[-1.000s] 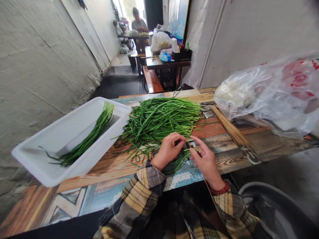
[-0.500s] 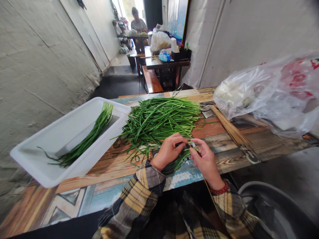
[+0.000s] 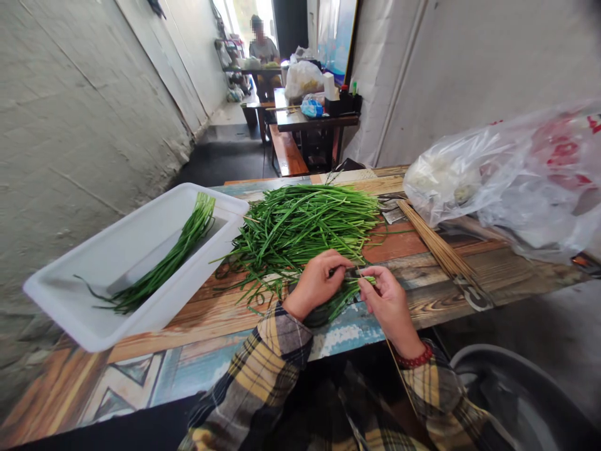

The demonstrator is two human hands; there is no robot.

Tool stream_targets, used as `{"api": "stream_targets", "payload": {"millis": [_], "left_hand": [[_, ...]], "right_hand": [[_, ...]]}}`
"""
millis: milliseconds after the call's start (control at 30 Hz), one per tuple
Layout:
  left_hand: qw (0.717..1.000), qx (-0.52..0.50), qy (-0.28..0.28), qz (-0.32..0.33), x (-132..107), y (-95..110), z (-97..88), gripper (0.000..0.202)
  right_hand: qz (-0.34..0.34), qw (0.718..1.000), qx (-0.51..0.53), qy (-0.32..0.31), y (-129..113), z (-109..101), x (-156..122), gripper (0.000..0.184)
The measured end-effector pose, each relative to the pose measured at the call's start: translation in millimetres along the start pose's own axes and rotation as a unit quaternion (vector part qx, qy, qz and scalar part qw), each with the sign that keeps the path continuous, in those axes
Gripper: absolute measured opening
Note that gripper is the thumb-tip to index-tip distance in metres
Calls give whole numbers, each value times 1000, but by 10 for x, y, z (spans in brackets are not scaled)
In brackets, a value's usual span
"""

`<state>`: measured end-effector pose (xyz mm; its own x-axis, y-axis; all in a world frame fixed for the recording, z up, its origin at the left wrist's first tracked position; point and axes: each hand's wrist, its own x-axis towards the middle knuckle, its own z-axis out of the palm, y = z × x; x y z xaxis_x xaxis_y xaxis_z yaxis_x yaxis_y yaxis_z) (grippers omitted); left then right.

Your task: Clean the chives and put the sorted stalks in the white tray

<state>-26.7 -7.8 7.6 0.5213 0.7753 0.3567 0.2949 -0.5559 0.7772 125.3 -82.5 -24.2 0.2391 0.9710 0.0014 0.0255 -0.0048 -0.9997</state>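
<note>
My right hand [image 3: 387,305] pinches the pale ends of a small bunch of garlic chives [image 3: 346,297], whose green leaves trail down to the left over the table. My left hand [image 3: 319,283] is closed in a pinch close to the right fingertips. Something thin runs between the two hands, too small to name. Just beyond them lies a large heap of garlic chives [image 3: 310,216], with pale stem ends to the right. Another bunch of chives [image 3: 171,260] lies in a white plastic tray [image 3: 61,288] at the left.
A bundle of bamboo skewers [image 3: 434,241] lies to the right, before a clear plastic bag [image 3: 511,181] of pale contents. A grey tub [image 3: 511,357] stands below the table at right. Farther back are another table [image 3: 319,120], a bench [image 3: 287,150] and a seated person [image 3: 263,47].
The fingertips of both hands have shifted slightly, and the pale strand between them shows less. The heap, tray and skewers lie as before; the view has moved a little.
</note>
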Motion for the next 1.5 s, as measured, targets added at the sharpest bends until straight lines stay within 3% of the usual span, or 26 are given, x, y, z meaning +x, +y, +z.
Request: {"api": "stream_targets", "payload": {"millis": [100, 200, 400, 600, 700, 867, 1067, 1367, 1500], "left_hand": [[989, 54, 121, -66, 24, -69, -50, 20], [972, 158, 154, -80, 21, -80, -81, 17], [922, 360, 130, -53, 39, 79, -81, 18], [906, 421, 11, 43, 227, 136, 78, 15], [895, 441, -7, 69, 318, 114, 133, 10], [895, 436, -19, 90, 358, 51, 107, 14], [929, 361, 27, 81, 270, 44, 44, 11], [963, 265, 53, -20, 46, 94, -24, 9], [986, 156, 38, -34, 0, 57, -2, 12]], "right_hand": [[4, 1000, -8, 5, -1, -1, -9, 28], [-3, 1000, -27, 8, 7, -7, -13, 27], [-12, 1000, -17, 0, 31, -11, -11, 28], [-25, 1000, -4, 0, 41, -8, -5, 29], [-31, 999, -5, 0, 53, -5, 2, 28], [-33, 999, -9, -3, 44, 3, 3, 27], [-30, 1000, -5, 5, 18, 5, 5, 29], [-9, 999, -42, -1, 25, -20, -2, 38], [-13, 999, -41, -1, 14, -28, -22, 37]]}}
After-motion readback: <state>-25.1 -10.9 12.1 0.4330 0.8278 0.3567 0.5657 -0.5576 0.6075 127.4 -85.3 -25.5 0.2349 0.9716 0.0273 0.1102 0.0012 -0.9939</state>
